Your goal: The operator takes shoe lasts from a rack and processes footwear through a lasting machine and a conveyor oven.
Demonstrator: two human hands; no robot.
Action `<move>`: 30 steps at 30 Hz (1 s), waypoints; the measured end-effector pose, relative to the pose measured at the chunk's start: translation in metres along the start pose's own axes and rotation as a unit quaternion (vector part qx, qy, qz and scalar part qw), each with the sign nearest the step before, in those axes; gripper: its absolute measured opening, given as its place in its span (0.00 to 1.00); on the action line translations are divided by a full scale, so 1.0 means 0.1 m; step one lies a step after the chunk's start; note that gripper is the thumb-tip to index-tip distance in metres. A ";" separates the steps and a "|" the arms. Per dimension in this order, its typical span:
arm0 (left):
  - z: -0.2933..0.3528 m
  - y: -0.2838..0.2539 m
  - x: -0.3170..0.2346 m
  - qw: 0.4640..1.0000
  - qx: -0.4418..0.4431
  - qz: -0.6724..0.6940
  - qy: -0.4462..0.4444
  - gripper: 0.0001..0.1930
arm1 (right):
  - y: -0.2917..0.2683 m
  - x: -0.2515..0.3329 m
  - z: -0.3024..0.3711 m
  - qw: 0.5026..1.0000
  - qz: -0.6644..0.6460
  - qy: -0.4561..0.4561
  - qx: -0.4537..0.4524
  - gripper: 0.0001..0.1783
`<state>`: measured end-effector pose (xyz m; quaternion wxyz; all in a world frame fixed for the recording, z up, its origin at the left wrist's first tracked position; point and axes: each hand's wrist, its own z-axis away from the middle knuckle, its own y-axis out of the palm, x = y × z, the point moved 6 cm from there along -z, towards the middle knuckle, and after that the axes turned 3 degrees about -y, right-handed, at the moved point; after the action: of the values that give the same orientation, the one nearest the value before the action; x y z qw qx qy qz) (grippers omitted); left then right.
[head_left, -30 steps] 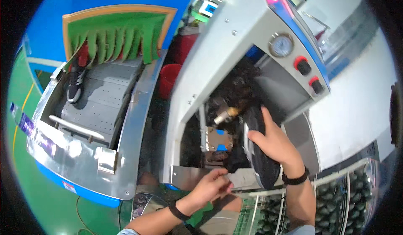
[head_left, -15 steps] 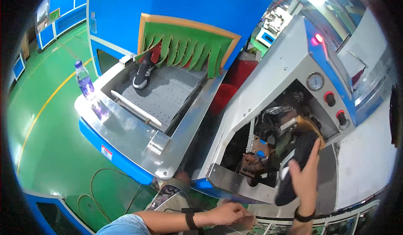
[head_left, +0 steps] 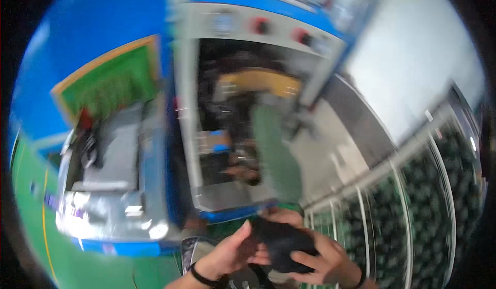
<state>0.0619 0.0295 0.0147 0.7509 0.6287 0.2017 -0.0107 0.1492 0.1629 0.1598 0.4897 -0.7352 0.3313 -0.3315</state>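
Observation:
Low in the view, a black piece that looks like a shoe upper (head_left: 284,245) is held between my hands, blurred by motion. My right hand (head_left: 325,260) grips its right side, fingers bent over the dark surface. Against its left edge my left hand (head_left: 232,250) is closed, thumb raised and fingertips at the material. Beyond them, a green shoe-shaped form (head_left: 276,149) projects from the opening of a grey and blue machine (head_left: 186,108). A curved yellow-brown band (head_left: 261,80) sits above that form.
At left, a metal-topped conveyor (head_left: 103,206) carries a dark shoe (head_left: 92,147) before a green strip curtain (head_left: 111,87). Red-ringed knobs (head_left: 261,26) sit on the machine front. At right stands a white-barred rack (head_left: 364,227) with dark pieces inside.
My view has swung right. The black upper that my right hand touched at the machine is now low between both hands, and the green form shows bare.

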 end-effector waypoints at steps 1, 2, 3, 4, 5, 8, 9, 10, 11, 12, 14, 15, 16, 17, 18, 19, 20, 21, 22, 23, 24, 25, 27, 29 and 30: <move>0.07 -0.12 0.09 0.992 -0.104 -0.073 -0.024 0.37 | 0.09 -0.12 -0.06 0.985 -0.169 0.007 0.032 0.57; 0.11 -0.29 0.12 0.987 -0.144 -0.066 -0.022 0.34 | 0.17 -0.34 -0.09 0.953 -0.295 0.075 -0.006 0.59; 0.08 -0.41 0.19 0.982 -0.174 -0.062 -0.022 0.30 | 0.16 -0.51 -0.11 0.903 -0.404 0.135 -0.059 0.61; 0.07 -0.49 0.24 0.971 -0.224 -0.078 0.034 0.31 | 0.25 -0.68 -0.19 0.754 -0.585 0.287 -0.082 0.63; 0.05 -0.54 0.26 0.955 -0.265 -0.095 0.094 0.31 | 0.27 -0.89 -0.35 0.707 -0.616 0.337 -0.082 0.61; 0.03 -0.55 0.44 0.937 -0.270 -0.196 0.105 0.30 | 0.54 -1.24 -0.91 0.444 -0.837 0.251 -0.199 0.31; 0.08 -0.66 0.41 0.935 -0.229 -0.240 0.122 0.23 | 0.64 -1.25 -1.02 0.432 -0.841 0.244 -0.214 0.24; 0.12 -0.71 0.35 0.931 -0.191 -0.279 0.141 0.15 | 0.62 -1.19 -1.08 0.439 -0.837 0.226 -0.237 0.26; 0.18 -0.72 0.37 0.929 -0.192 -0.291 0.122 0.15 | 0.56 -1.07 -1.09 0.443 -0.834 0.210 -0.254 0.29; 0.25 -0.77 0.38 0.929 -0.234 -0.256 0.126 0.19 | 0.47 -1.02 -0.92 0.461 -0.825 0.190 -0.265 0.35; 0.34 -0.88 0.41 0.929 -0.244 -0.228 0.158 0.26 | 0.45 -1.01 -0.38 0.508 -0.787 0.157 -0.312 0.36; 0.33 -0.86 0.41 0.925 -0.243 -0.242 0.165 0.26 | 0.44 -1.04 -0.06 0.560 -0.745 0.122 -0.342 0.36; 0.32 -0.86 0.41 0.918 -0.246 -0.258 0.173 0.27 | 0.54 -1.08 0.37 0.559 -0.727 0.136 -0.375 0.38; 0.32 -0.85 0.40 0.910 -0.251 -0.279 0.177 0.27 | 0.64 -1.07 0.86 0.557 -0.707 0.149 -0.408 0.41; 0.29 -0.85 0.38 0.902 -0.255 -0.294 0.186 0.28 | 0.73 -0.97 1.38 0.491 -0.739 0.222 -0.404 0.40; 0.34 -0.88 0.32 0.887 -0.265 -0.319 0.205 0.28 | 0.68 -0.81 1.76 0.438 -0.759 0.230 -0.423 0.40; 0.32 -0.88 0.30 0.871 -0.266 -0.350 0.220 0.29 | 0.96 -0.68 2.46 0.420 -0.719 0.339 -0.438 0.41; 0.35 -0.93 0.23 0.846 -0.271 -0.383 0.254 0.29 | 0.90 -0.44 2.86 0.424 -0.660 0.410 -0.465 0.40; 0.38 -0.95 0.16 0.812 -0.273 -0.428 0.289 0.29 | 1.12 -0.22 3.40 0.339 -0.585 0.527 -0.516 0.29; 0.38 -0.91 0.11 0.772 -0.268 -0.483 0.314 0.30 | 1.33 0.01 3.89 0.249 -0.590 0.522 -0.563 0.24; 0.34 -0.88 0.06 0.717 -0.283 -0.572 0.279 0.31 | 1.56 0.26 4.35 0.158 -0.591 0.510 -0.605 0.21; 0.27 -0.77 0.05 0.657 -0.290 -0.655 0.236 0.33 | 1.61 0.63 4.71 0.039 -0.526 0.515 -0.676 0.17; 0.13 -0.17 0.21 0.766 -0.351 -0.506 0.186 0.33 | 1.94 1.00 5.30 -0.032 -0.537 0.450 -0.713 0.19; 0.07 0.00 0.38 0.843 -0.401 -0.338 0.121 0.34 | 2.07 1.25 5.76 -0.100 -0.494 0.275 -0.818 0.23; 0.04 -0.05 0.37 0.844 -0.392 -0.359 0.067 0.34 | 2.17 1.33 5.99 -0.103 -0.490 0.273 -0.821 0.23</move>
<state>0.0956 0.0333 -0.0008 0.8631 0.1648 0.4508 -0.1570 0.6746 0.2890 -0.2022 0.9074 0.3981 -0.0114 0.1343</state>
